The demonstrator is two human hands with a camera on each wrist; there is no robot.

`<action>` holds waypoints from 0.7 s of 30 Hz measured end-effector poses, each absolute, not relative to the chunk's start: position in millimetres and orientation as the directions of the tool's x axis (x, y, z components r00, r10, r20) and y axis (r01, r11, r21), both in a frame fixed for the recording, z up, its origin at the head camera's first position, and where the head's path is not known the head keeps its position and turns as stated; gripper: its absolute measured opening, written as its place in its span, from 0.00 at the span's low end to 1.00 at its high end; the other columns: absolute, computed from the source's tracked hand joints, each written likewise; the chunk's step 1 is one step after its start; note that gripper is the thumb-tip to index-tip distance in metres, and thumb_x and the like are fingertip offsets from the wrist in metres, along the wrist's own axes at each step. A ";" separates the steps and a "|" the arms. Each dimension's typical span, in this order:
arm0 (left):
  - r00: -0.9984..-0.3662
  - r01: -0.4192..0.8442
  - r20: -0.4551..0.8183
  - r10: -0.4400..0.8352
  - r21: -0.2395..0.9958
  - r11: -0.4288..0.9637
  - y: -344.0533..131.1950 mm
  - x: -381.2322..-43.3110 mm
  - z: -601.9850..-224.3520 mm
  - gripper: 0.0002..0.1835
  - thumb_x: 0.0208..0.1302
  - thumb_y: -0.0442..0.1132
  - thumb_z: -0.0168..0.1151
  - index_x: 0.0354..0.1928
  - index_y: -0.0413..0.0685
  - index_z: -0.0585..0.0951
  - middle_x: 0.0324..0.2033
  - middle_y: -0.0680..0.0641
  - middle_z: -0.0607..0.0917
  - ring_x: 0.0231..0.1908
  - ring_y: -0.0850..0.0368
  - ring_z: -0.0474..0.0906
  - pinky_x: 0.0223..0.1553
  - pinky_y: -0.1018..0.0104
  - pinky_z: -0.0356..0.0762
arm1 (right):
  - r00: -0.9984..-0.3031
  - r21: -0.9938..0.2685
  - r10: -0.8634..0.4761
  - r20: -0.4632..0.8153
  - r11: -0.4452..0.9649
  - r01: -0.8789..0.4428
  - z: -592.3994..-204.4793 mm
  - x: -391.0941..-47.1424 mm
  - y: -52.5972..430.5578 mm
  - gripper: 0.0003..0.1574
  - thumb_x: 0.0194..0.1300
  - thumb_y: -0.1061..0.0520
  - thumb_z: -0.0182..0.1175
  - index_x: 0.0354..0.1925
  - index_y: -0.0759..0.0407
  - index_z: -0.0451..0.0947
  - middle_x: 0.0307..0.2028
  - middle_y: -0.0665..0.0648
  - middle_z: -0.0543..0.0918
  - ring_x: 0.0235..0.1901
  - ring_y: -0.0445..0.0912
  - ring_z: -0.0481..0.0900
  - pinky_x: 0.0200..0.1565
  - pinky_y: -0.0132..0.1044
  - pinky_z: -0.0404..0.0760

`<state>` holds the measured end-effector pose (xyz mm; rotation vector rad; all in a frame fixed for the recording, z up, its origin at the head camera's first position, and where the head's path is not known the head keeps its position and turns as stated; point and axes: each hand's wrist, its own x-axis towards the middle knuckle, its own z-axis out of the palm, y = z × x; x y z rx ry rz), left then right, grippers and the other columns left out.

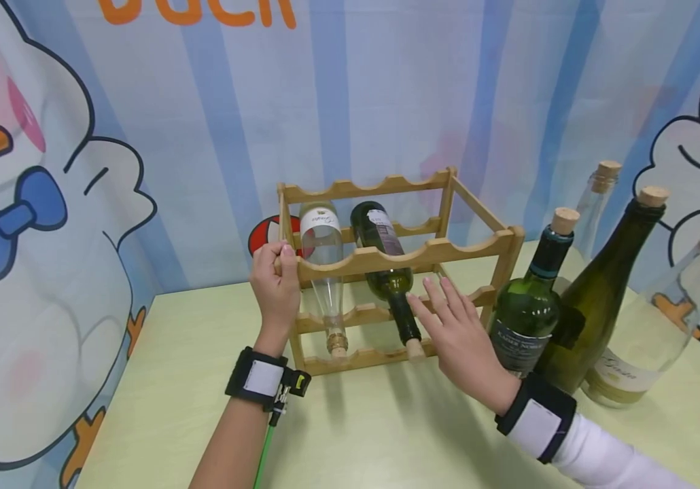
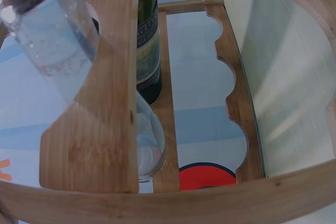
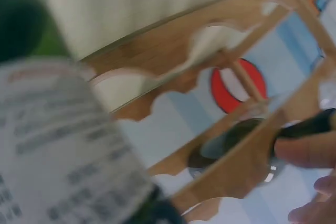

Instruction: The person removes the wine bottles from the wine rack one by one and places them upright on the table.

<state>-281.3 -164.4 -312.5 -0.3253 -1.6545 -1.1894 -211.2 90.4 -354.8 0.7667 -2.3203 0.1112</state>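
Note:
A two-tier wooden wine rack [image 1: 460, 251] stands on the table. My left hand [image 1: 276, 288] grips its front left corner at the top rail, fingers curled over the wood. Lying in the upper tier, cork end toward me, are a clear bottle [image 1: 324, 244] and, to its right, a dark green bottle [image 1: 374, 227]. My right hand [image 1: 463, 339] is beside the green bottle's neck, with its fingers extended and spread. In the right wrist view the thumb [image 3: 307, 149] overlaps that neck. The left wrist view looks through the rack's slats.
Several corked bottles stand upright right of the rack: a labelled green bottle [image 1: 524, 319], a taller olive-green one [image 1: 595, 299] and a clear one [image 1: 631, 346] among them. A printed curtain [image 1: 252, 102] hangs behind the pale table [image 1: 191, 380].

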 end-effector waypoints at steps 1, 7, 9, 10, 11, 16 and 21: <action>-0.437 0.694 0.840 -0.322 0.542 0.473 -164.2 -281.5 -312.6 0.11 0.59 0.35 0.46 0.30 0.33 0.75 0.28 0.37 0.77 0.34 0.47 0.70 0.36 0.63 0.66 | -0.601 0.140 -0.503 0.621 0.826 -0.546 -356.9 -214.4 90.6 0.50 0.38 0.78 0.56 0.62 0.57 0.60 0.64 0.66 0.56 0.65 0.60 0.50 0.57 0.57 0.57; -0.431 0.698 0.841 -0.326 0.540 0.470 -164.2 -282.3 -312.6 0.10 0.59 0.34 0.46 0.30 0.33 0.75 0.27 0.38 0.77 0.33 0.47 0.70 0.35 0.63 0.66 | -0.579 0.237 -0.554 0.599 0.813 -0.533 -363.2 -234.3 87.1 0.49 0.43 0.73 0.59 0.63 0.51 0.58 0.65 0.65 0.53 0.65 0.59 0.49 0.59 0.56 0.55; -0.429 0.699 0.843 -0.325 0.537 0.472 -164.2 -282.0 -311.9 0.10 0.59 0.34 0.46 0.30 0.33 0.75 0.27 0.38 0.77 0.33 0.47 0.70 0.35 0.63 0.66 | -0.568 0.242 -0.573 0.591 0.798 -0.552 -363.2 -240.1 85.3 0.49 0.44 0.74 0.58 0.64 0.50 0.58 0.66 0.65 0.51 0.65 0.59 0.49 0.60 0.56 0.54; -0.429 0.699 0.843 -0.325 0.537 0.472 -164.3 -281.9 -311.6 0.10 0.59 0.34 0.46 0.30 0.33 0.75 0.27 0.38 0.77 0.33 0.47 0.70 0.35 0.63 0.66 | -0.565 0.236 -0.581 0.585 0.789 -0.567 -362.8 -242.2 84.5 0.48 0.45 0.74 0.57 0.64 0.50 0.58 0.66 0.65 0.50 0.66 0.59 0.47 0.60 0.56 0.53; -0.431 0.698 0.842 -0.324 0.539 0.471 -164.2 -281.5 -311.4 0.10 0.59 0.34 0.46 0.30 0.33 0.75 0.27 0.37 0.77 0.33 0.47 0.70 0.35 0.64 0.65 | -0.558 0.228 -0.590 0.583 0.778 -0.585 -362.8 -244.4 84.0 0.48 0.45 0.75 0.56 0.63 0.49 0.58 0.66 0.65 0.50 0.66 0.58 0.47 0.60 0.56 0.53; -0.449 0.689 0.833 -0.324 0.553 0.469 -164.4 -280.9 -311.6 0.11 0.59 0.35 0.46 0.30 0.32 0.75 0.28 0.37 0.77 0.33 0.47 0.70 0.35 0.64 0.66 | -0.483 0.179 -0.636 0.602 0.696 -0.695 -364.2 -250.5 80.4 0.44 0.43 0.77 0.58 0.59 0.51 0.66 0.64 0.64 0.57 0.65 0.57 0.52 0.57 0.55 0.60; -0.457 0.685 0.828 -0.324 0.560 0.466 -164.5 -280.3 -312.3 0.11 0.59 0.35 0.46 0.30 0.32 0.75 0.28 0.37 0.77 0.34 0.47 0.71 0.36 0.63 0.66 | -0.385 0.185 -0.674 0.630 0.612 -0.769 -366.2 -249.2 76.6 0.31 0.43 0.72 0.62 0.49 0.55 0.75 0.59 0.62 0.67 0.61 0.56 0.61 0.55 0.53 0.65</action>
